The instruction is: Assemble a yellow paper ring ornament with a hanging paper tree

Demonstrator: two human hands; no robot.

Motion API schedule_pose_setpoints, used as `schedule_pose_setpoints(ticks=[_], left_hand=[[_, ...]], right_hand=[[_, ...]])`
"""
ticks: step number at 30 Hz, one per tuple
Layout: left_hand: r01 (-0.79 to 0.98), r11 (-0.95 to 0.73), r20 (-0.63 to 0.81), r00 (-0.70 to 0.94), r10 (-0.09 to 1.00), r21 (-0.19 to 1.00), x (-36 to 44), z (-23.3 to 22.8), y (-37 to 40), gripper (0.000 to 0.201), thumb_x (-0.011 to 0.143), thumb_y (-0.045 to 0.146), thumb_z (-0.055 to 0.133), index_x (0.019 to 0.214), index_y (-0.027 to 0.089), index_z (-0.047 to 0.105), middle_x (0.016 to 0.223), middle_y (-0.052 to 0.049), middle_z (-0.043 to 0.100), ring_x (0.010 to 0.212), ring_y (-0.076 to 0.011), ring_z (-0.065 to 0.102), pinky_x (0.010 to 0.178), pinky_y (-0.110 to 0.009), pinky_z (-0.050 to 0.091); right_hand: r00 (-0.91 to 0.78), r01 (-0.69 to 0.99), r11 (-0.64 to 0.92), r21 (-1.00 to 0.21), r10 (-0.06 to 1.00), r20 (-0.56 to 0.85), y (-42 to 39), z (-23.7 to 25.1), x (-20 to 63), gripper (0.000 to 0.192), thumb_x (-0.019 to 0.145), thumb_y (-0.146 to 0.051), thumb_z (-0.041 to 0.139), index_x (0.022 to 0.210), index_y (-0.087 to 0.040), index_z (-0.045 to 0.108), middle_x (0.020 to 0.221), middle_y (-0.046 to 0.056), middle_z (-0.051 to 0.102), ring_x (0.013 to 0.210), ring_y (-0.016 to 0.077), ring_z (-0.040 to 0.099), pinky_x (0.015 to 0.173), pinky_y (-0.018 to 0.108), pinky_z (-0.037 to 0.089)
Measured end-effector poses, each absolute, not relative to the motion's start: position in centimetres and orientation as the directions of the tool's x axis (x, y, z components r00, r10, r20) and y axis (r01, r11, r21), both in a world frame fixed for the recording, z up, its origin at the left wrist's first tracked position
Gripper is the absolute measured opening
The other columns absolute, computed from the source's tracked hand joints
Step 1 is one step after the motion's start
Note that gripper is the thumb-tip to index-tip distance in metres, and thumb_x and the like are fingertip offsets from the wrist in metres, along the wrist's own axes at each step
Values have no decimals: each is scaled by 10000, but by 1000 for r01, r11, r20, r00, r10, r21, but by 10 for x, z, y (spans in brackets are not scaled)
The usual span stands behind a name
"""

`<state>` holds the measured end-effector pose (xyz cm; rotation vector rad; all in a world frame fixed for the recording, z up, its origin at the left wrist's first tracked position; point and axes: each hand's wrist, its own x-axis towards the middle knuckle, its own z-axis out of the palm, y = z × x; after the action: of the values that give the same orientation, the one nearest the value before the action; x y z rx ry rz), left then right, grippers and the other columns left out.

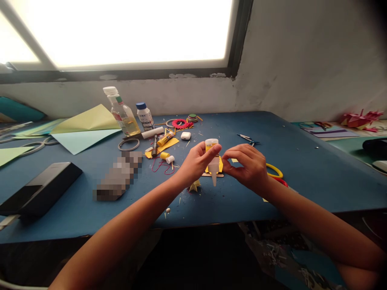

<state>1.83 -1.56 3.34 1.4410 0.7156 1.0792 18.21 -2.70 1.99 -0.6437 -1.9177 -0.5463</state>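
My left hand (198, 163) is wrapped round a small glue bottle (213, 166), which points nozzle down above the table. My right hand (248, 166) is just to the right of the bottle, thumb and fingertips pinched together. Whatever sits in that pinch is too small or hidden to make out. Behind the nozzle shows a yellow paper piece (221, 167), partly covered by the bottle, and a flat wooden stick (220, 175) lies by it. A pale yellow paper star (194, 186) rests on the table below my left hand.
Yellow-handled scissors (274, 170) lie beside my right wrist. Further back stand a clear bottle (125, 114) and a blue-capped bottle (145, 117). A glue stick (165, 139), a white earbud case (185, 136) and a black box (42, 187) are to the left.
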Motion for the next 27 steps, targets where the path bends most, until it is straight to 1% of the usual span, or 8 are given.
schedule_pose_setpoints(ticks=[6, 8, 11, 15, 19, 23, 27], left_hand=[[-125, -164, 201, 398, 895, 978, 17, 31, -14, 484, 720, 636, 604, 775, 177, 462, 650, 39, 462, 563, -93, 473, 515, -201, 371], [-129, -169, 207, 401, 893, 977, 17, 31, -14, 479, 724, 631, 604, 779, 177, 462, 652, 40, 461, 563, -90, 469, 521, -202, 376], [-128, -196, 231, 387, 893, 972, 17, 32, -14, 473, 739, 626, 594, 763, 173, 460, 632, 46, 443, 532, -74, 419, 491, -191, 341], [-157, -235, 277, 362, 890, 959, 17, 32, -14, 460, 747, 608, 602, 766, 173, 453, 631, 48, 450, 528, -68, 408, 489, -187, 337], [-167, -278, 319, 340, 884, 946, 16, 30, -13, 448, 746, 583, 624, 801, 175, 448, 659, 43, 476, 555, -76, 441, 508, -191, 350], [-103, -364, 377, 307, 874, 926, 15, 26, -12, 426, 755, 560, 629, 803, 185, 432, 668, 43, 470, 564, -81, 422, 515, -201, 331], [23, -465, 443, 267, 856, 885, 14, 23, -11, 381, 778, 498, 640, 787, 193, 412, 658, 45, 458, 579, -89, 400, 541, -213, 319]], right_hand=[[-308, 630, 777, 13, 234, 922, -28, 20, 181, 126, 753, -110, 604, 781, -228, 571, 716, -5, 671, 646, 143, 609, 646, 284, 491], [-290, 606, 795, -27, 252, 923, -28, 20, 180, 125, 752, -105, 604, 782, -224, 577, 721, -1, 672, 652, 145, 616, 646, 288, 497], [-290, 583, 810, -64, 281, 915, -28, 20, 180, 109, 759, -117, 626, 801, -215, 604, 744, 11, 688, 665, 151, 630, 647, 293, 503], [-295, 597, 799, -67, 297, 908, -29, 19, 180, 108, 769, -141, 652, 858, -202, 651, 792, 35, 716, 686, 157, 647, 652, 295, 506], [-294, 596, 800, -72, 301, 907, -30, 20, 179, 93, 778, -153, 652, 848, -213, 664, 782, 29, 724, 676, 157, 651, 648, 299, 504], [-279, 599, 796, -93, 316, 907, -31, 22, 178, 77, 777, -150, 656, 828, -208, 660, 769, 28, 723, 676, 157, 651, 647, 297, 503], [-290, 623, 780, -56, 297, 910, -31, 23, 178, 63, 783, -161, 649, 819, -212, 655, 745, 18, 716, 655, 154, 644, 648, 295, 497]])
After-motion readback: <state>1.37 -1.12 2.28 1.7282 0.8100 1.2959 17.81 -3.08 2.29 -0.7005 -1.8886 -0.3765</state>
